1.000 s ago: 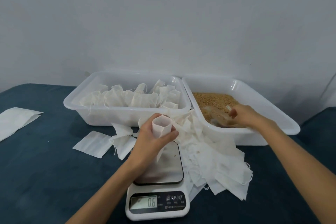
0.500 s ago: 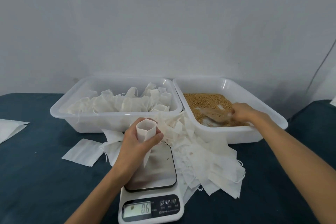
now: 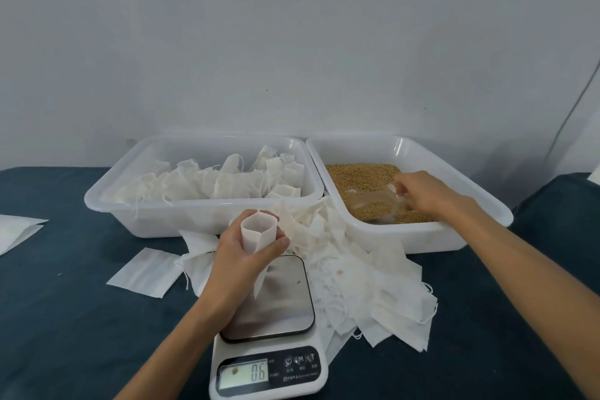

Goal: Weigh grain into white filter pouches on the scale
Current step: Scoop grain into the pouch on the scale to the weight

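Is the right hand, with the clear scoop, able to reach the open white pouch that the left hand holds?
Probably yes: nothing stands between the right hand and the open white pouch.

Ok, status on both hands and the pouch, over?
Left hand holds open white filter pouch upright on silver scale platform. Right hand grips clear plastic scoop in grain tub. Pouch mouth unobstructed.

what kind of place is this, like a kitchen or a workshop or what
Probably a small home packing station, not a kitchen: a digital scale on a blue-covered table, a tub of grain, and a tub of white filter pouches.
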The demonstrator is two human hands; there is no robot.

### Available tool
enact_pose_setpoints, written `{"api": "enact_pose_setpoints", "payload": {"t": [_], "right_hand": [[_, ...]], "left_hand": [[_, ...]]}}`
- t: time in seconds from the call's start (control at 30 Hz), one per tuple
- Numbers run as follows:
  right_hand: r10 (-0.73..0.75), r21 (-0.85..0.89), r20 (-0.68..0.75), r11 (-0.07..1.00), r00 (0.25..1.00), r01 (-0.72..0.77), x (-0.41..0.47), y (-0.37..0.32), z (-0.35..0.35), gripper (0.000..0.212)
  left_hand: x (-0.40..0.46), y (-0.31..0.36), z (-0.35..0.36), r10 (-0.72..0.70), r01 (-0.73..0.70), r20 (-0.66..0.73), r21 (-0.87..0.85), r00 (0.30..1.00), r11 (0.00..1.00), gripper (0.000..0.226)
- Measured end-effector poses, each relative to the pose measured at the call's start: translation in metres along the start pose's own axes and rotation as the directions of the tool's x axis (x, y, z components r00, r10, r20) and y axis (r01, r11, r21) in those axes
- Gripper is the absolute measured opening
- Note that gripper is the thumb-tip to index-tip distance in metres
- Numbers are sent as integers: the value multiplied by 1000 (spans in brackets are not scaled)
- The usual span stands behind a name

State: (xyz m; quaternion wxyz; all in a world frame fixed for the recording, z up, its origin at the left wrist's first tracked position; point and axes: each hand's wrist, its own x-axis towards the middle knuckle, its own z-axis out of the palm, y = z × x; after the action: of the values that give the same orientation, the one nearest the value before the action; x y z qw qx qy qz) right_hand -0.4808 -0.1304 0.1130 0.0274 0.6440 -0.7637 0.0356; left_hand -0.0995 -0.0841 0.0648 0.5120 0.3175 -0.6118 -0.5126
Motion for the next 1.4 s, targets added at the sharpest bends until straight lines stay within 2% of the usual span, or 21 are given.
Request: {"api": "enact_pose_setpoints", "payload": {"t": [0.13, 0.3, 0.37, 0.5, 0.63, 0.83, 0.93, 1.03, 1.27, 1.4], "right_hand": [[-92, 11, 106, 996, 990, 91, -3, -8, -2, 18], [-26, 272, 195, 962, 981, -29, -7, 16, 2, 18], [-2, 354, 173, 933, 985, -60, -9, 24, 5, 15], [56, 301, 49, 951, 997, -69, -10, 33, 8, 13], [100, 357, -23, 930, 995, -85, -12, 31, 8, 15], [96, 407, -99, 912, 990, -48, -18, 25, 1, 15], [47, 441, -135, 898, 990, 18, -26, 10, -8, 15], [-29, 466, -169, 878, 985, 106, -38, -14, -23, 25], [-336, 536, -150, 763, 930, 362, -75, -70, -55, 22], [-423, 466, -159, 764, 892, 446, -85, -90, -67, 25]], "left_hand": [[-1, 1, 1, -4, 4, 1, 6, 1000, 1000, 20], [-2, 2, 1, -7, 7, 0, 8, 1000, 1000, 21], [-2, 1, 1, -10, 10, 1, 6, 1000, 1000, 22], [-3, 0, 0, -18, 19, 16, -5, 1000, 1000, 27], [-3, 0, 0, -19, 20, 21, -6, 1000, 1000, 34], [-3, -2, 1, -20, 21, 41, -19, 999, 1000, 26], [-4, -3, 2, -21, 22, 45, -11, 999, 1000, 23], [-5, -1, 4, -32, 32, 46, -11, 998, 999, 24], [-11, 3, 5, -53, 53, 89, -3, 995, 999, 27], [-12, 0, 5, -75, 72, 90, 37, 993, 997, 33]]}}
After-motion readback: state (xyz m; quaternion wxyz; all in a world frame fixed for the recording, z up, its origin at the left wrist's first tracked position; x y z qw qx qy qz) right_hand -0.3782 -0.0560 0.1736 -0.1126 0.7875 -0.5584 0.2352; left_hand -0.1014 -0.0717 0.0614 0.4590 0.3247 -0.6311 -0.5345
